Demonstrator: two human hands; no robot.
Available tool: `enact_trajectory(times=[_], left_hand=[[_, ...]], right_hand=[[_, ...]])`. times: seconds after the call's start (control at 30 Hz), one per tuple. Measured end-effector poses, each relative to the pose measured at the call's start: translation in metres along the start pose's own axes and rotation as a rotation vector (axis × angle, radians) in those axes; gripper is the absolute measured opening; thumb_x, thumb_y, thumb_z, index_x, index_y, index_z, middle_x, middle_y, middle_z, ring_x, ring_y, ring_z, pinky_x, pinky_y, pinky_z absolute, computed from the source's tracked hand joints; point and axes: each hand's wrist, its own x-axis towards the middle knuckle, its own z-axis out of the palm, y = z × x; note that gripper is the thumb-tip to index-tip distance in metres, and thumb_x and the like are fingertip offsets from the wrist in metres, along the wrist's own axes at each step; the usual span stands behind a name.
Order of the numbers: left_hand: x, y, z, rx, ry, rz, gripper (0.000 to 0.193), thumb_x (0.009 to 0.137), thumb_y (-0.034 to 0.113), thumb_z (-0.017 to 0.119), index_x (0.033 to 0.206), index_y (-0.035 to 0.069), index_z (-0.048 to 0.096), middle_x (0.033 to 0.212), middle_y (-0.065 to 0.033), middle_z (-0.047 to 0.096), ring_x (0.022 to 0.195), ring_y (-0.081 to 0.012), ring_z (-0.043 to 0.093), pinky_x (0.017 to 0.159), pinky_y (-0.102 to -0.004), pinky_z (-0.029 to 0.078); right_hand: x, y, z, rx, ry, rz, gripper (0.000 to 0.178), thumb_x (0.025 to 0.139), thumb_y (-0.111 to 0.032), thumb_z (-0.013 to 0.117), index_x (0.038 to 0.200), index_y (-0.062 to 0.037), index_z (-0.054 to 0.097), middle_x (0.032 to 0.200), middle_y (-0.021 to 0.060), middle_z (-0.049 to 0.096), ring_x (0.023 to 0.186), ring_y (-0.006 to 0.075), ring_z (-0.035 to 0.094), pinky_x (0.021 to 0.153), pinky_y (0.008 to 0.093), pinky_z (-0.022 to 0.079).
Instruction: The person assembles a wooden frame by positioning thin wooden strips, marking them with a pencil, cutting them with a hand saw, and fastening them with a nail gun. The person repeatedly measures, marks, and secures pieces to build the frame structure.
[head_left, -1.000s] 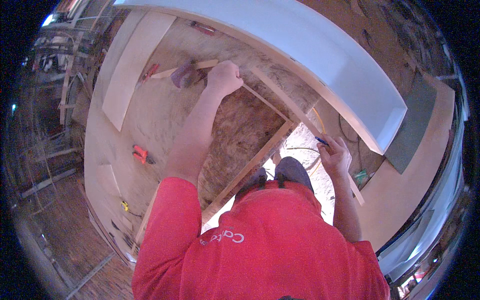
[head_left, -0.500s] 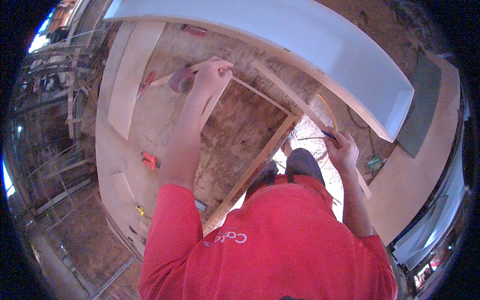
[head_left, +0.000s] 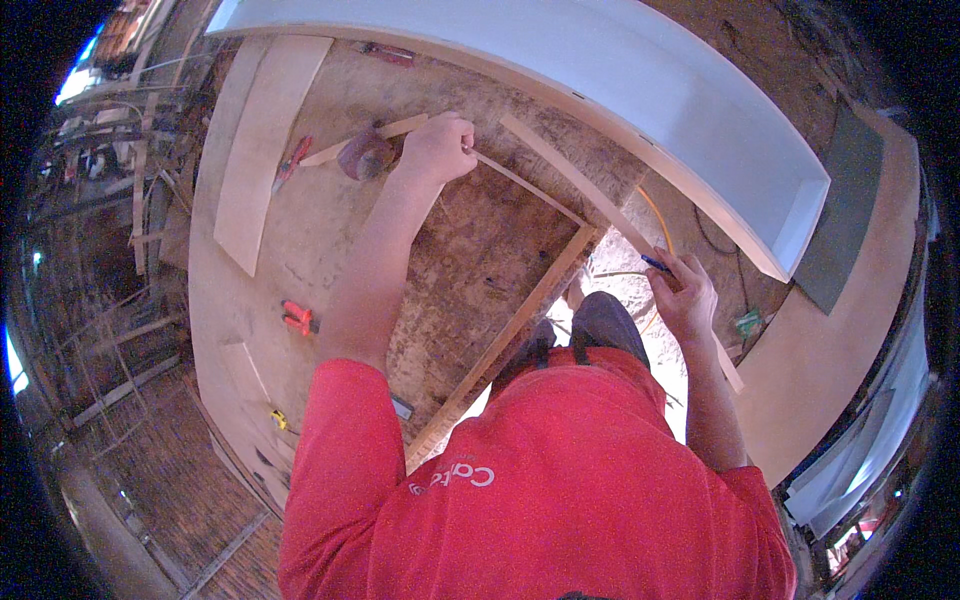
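My left hand (head_left: pixel 440 148) is closed at the far corner of a flat wooden frame, by the end of its thin pale strip (head_left: pixel 530 188). Whatever its fingers pinch is hidden. Fingers of my right hand (head_left: pixel 687 297) are closed around a blue pen (head_left: pixel 655 263). The pen lies against a long narrow wooden slat (head_left: pixel 575 180), which slants from the far middle down past my right wrist. Whether that hand also grips the slat I cannot tell. The frame's near wooden rail (head_left: pixel 520 335) runs diagonally in front of me, beside a stained brown surface.
A roll of tape (head_left: pixel 366 156) and red-handled pliers (head_left: pixel 292 163) lie left of my left hand. Nearer are another red-handled tool (head_left: pixel 298 317) and a small yellow item (head_left: pixel 279 419). A long white box-like panel (head_left: pixel 640 70) spans the far side; a pale board (head_left: pixel 262 150) lies left.
My left hand has shifted slightly right and turned, its fingers now curled in at the frame corner. The right hand, pen and slat are almost unmoved.
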Motion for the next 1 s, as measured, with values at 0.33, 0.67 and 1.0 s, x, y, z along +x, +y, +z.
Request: enact_trajectory(times=[0.33,0.67,1.0], left_hand=[[0.010,0.013,-0.008,0.107,-0.086,-0.037,0.015,0.073,0.023,0.076,0.076,0.012,0.066,0.095,-0.0103,0.067,0.096,-0.0335,0.068,0.079,-0.0483,0.055],[0.010,0.003,0.015,-0.164,0.543,-0.404,0.017,0.093,0.027,0.066,0.093,0.010,0.067,0.090,-0.0154,0.070,0.093,-0.0393,0.067,0.075,-0.0523,0.052],[-0.072,0.103,0.022,-0.242,0.834,0.144,0.023,0.087,0.021,0.074,0.104,0.007,0.069,0.101,-0.0116,0.069,0.098,-0.0355,0.066,0.089,-0.0474,0.050]], right_hand=[[-0.008,-0.001,0.000,0.048,-0.011,0.051,0.033,0.085,-0.021,0.079,0.117,-0.0128,0.077,0.094,0.0075,0.070,0.084,0.0246,0.072,0.076,0.0372,0.056],[-0.004,0.004,0.000,0.035,-0.061,0.006,0.033,0.084,-0.022,0.080,0.116,-0.0151,0.077,0.096,0.0073,0.071,0.085,0.0251,0.073,0.076,0.0379,0.057],[0.016,-0.009,0.005,-0.091,-0.068,-0.145,0.034,0.083,-0.025,0.081,0.117,-0.0187,0.078,0.095,0.0053,0.070,0.083,0.0237,0.072,0.075,0.0384,0.057]])
